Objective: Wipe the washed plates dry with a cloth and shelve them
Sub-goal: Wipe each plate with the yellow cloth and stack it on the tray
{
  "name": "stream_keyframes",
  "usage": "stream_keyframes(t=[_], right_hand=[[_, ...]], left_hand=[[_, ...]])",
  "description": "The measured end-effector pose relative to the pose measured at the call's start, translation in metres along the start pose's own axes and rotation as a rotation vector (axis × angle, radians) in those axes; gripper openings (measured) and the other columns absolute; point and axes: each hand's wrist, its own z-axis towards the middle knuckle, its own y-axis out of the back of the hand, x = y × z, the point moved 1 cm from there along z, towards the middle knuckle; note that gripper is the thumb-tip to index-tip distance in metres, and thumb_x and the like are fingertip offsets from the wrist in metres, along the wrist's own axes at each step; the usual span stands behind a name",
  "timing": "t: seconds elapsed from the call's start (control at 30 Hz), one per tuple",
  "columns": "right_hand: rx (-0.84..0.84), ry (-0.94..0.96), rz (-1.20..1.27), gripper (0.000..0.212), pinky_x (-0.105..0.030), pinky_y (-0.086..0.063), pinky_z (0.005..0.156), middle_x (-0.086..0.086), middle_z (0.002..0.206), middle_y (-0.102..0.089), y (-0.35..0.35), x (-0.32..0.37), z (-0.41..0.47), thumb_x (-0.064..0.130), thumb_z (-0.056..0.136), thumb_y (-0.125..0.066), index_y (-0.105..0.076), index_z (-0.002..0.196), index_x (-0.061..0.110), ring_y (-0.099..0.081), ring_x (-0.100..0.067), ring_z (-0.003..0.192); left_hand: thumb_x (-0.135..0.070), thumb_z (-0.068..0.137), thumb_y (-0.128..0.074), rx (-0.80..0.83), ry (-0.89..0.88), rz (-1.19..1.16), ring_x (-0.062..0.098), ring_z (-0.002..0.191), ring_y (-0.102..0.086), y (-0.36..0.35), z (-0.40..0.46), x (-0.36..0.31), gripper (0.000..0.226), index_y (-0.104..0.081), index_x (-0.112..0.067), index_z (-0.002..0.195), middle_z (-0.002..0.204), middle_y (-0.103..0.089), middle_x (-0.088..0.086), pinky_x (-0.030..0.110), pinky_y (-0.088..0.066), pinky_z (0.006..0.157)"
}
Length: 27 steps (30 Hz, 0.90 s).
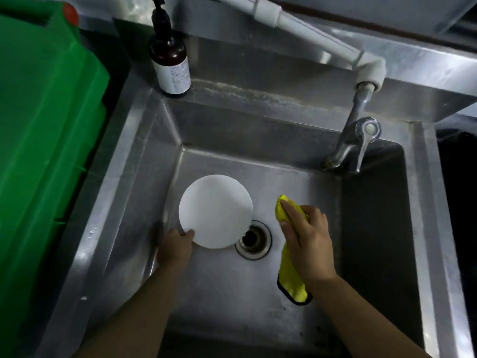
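Down in the sink (134,140) we have both hands busy: our left hand (175,248) pinches the white plate (215,211) by its near rim, thumb on top and the other fingers hidden beneath it, while our right hand (307,244) is wrapped around the yellow cloth (290,280), fingers pressed flat along its bunched upper end and the rest hanging down below the wrist. The two hands sit apart, one on either side of the drain (253,240). The plate lies just left of the drain, its edge overlapping the drain's rim, so the cloth must travel left across the drain to reach it; the right hand is the one to make that move. Being round, the plate has no long axis to speak of. Whether it is lifted or resting on the sink floor we cannot tell, and no shelf is in view
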Motion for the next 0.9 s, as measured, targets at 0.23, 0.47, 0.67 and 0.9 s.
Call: stream_keyframes(t=[0.23, 0.47, 0.67, 0.9], right_hand=[[-0.013, -0.013, -0.015, 0.044, -0.033, -0.043, 0.072, -0.009, 0.102, -0.053, 0.003, 0.001, -0.003, 0.037, 0.092, -0.045, -0.061, 0.127, 0.016, -0.042, -0.019, 0.092], [-0.017, -0.006, -0.054, 0.045, -0.033, -0.042, 0.071, -0.009, 0.1, -0.053, 0.019, 0.006, -0.006, 0.037, 0.092, -0.044, -0.061, 0.127, 0.015, -0.051, -0.028, 0.088], [-0.038, 0.022, -0.081, 0.045, -0.034, -0.045, 0.072, -0.011, 0.101, -0.055, 0.044, 0.007, -0.008, 0.038, 0.092, -0.044, -0.062, 0.126, 0.014, -0.045, -0.023, 0.091], [-0.066, 0.113, -0.063, 0.045, -0.033, -0.047, 0.07, -0.009, 0.103, -0.054, 0.087, 0.013, -0.018, 0.039, 0.093, -0.044, -0.06, 0.128, 0.015, -0.046, -0.021, 0.093]], left_hand=[[-0.009, 0.09, -0.052, 0.076, 0.105, -0.543, 0.031, 0.087, -0.059, -0.001, -0.01, -0.007, 0.02, -0.063, -0.003, 0.106, 0.102, -0.065, 0.017, 0.032, -0.049, 0.065], [-0.023, 0.095, -0.052, 0.182, 0.176, -0.725, 0.029, 0.097, -0.056, -0.001, -0.015, -0.023, 0.042, -0.049, -0.002, 0.131, 0.122, -0.058, 0.018, 0.035, -0.049, 0.072], [-0.027, 0.098, -0.048, 0.228, 0.122, -0.795, 0.028, 0.099, -0.056, 0.01, -0.034, -0.032, 0.044, -0.045, -0.006, 0.136, 0.125, -0.055, 0.015, 0.036, -0.05, 0.076], [-0.03, 0.098, -0.049, 0.1, -0.134, -0.84, 0.019, 0.09, -0.059, 0.055, -0.101, -0.053, 0.024, -0.055, -0.022, 0.12, 0.105, -0.062, 0.003, 0.036, -0.049, 0.084]])
